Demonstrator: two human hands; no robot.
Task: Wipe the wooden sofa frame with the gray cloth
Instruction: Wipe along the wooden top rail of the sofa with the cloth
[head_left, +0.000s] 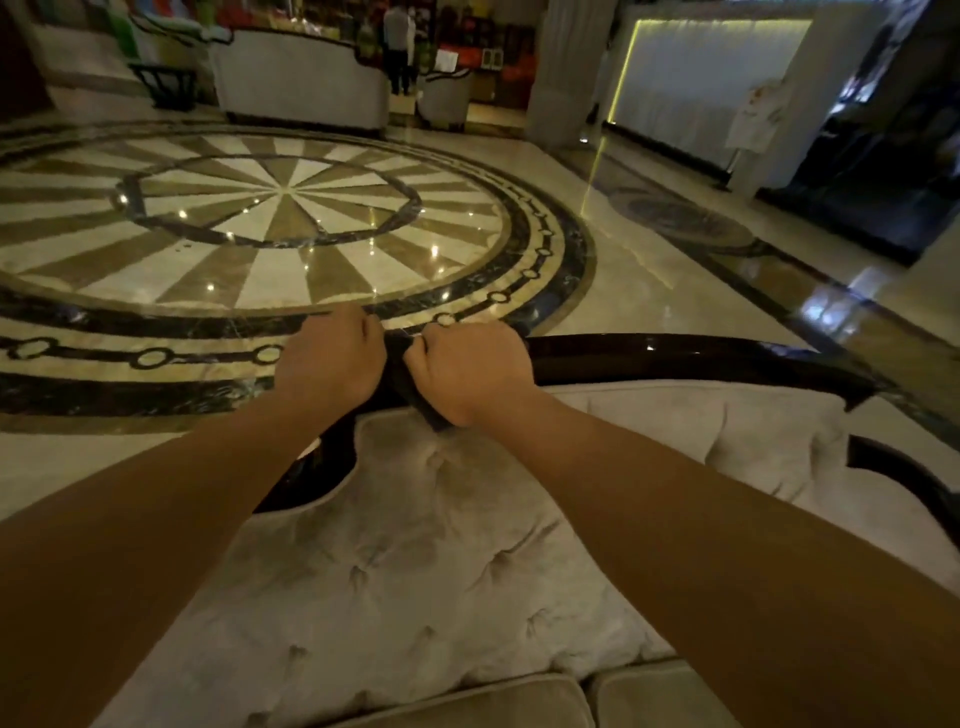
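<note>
The dark glossy wooden sofa frame curves along the top of a tufted grey backrest. Both my hands rest on the top rail near its left end. My left hand and my right hand are clenched side by side. The gray cloth shows as a dark strip between them, draped over the rail and hanging a little below my right hand. Most of the cloth is hidden under the fists.
Beyond the sofa lies a polished marble floor with a round inlaid pattern. Another pale sofa and a person stand far back. Seat cushions sit at the bottom edge. A lit wall panel is at the right.
</note>
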